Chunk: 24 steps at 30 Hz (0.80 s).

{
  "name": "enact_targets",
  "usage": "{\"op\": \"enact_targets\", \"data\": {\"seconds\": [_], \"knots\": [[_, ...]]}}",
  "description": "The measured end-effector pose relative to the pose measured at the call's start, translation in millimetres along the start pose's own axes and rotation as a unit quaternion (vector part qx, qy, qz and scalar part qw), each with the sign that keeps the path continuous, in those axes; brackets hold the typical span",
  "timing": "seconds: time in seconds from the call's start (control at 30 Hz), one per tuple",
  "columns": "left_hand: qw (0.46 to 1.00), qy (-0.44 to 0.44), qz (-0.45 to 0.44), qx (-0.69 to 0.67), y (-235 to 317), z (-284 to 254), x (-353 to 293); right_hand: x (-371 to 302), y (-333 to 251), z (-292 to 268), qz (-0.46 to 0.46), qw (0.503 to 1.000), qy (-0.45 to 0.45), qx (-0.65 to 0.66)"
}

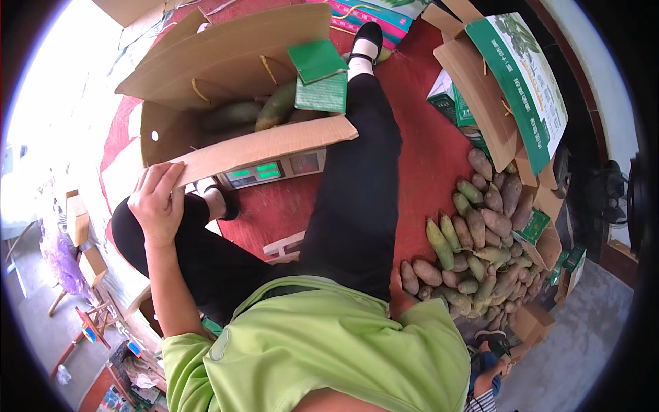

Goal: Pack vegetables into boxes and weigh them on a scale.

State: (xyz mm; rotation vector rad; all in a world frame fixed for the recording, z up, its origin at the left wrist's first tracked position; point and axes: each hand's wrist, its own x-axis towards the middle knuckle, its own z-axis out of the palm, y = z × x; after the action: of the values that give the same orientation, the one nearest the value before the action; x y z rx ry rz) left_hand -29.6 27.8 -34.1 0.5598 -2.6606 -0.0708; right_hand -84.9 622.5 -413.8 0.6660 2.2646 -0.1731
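Observation:
An open cardboard box (226,55) stands in front of me with its flaps raised. My left hand (158,204) grips the near flap (257,149) at its left end, fingers over the edge. Inside lie a few large root vegetables (276,108), green and brownish, partly hidden by that flap. A green card piece (321,91) hangs at the box's right side. Under the near flap show the lit green displays of a digital scale (268,170). My right hand is out of view; only the green right sleeve (432,323) shows.
A heap of green and brown root vegetables (480,240) covers the red floor covering at my right. Behind it stands another open box (518,89), green and white. Another person (486,374) is at the lower right. A wooden stool (96,319) stands at the left.

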Motion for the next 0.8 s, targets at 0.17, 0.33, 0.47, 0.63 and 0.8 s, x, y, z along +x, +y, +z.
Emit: {"op": "enact_targets", "data": {"seconds": [0.17, 0.33, 0.47, 0.63, 0.8], "knots": [[1.0, 0.005, 0.008, -0.004, 0, -3, 3, -5, -19, -15, 0.071, 0.994, 0.024, 0.081], [1.0, -0.003, 0.015, -0.016, 0, -7, 3, -5, -119, -99, -0.387, 0.876, 0.035, 0.284], [0.999, -0.014, 0.016, -0.025, -1, -10, -1, -99, -232, -224, -0.498, 0.795, 0.049, 0.342], [0.999, -0.018, 0.024, -0.03, -3, -12, -4, -209, -318, -328, -0.599, 0.681, 0.127, 0.402], [0.999, -0.014, 0.035, -0.034, -2, -16, -1, -323, -375, -359, -0.745, 0.51, 0.017, 0.429]]}}
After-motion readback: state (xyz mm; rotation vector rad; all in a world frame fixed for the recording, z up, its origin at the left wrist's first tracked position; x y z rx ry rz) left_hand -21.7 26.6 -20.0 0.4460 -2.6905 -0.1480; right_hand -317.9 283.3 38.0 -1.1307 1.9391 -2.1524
